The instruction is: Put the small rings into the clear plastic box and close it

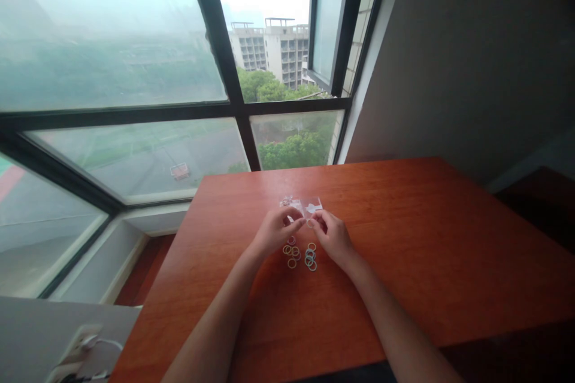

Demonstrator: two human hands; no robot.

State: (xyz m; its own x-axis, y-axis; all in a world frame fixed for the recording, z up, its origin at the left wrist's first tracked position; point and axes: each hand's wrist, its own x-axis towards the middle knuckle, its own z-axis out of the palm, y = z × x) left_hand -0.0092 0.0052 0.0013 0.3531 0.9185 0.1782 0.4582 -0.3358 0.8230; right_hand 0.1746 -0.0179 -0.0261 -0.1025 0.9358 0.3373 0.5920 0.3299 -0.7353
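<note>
Head view: the right hand pinched 1 pale ring by its edge; the ring sat at the thumb and forefinger tips, between the hands. The left hand had its thumb tip just beside that ring; whether it gripped anything could not be told. Clear plastic packaging lay just beyond the fingers. The multicoloured rings and mostly blue-green rings formed 2 groups, nearer the wearer, on the reddish-brown table.

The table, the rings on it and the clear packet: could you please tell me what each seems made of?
Table: probably wood or veneer, satin, given its grain and soft sheen. Rings: perhaps matte elastic or plastic, showing little shine; too small to be sure. Packet: likely glossy plastic film, being see-through.
</note>
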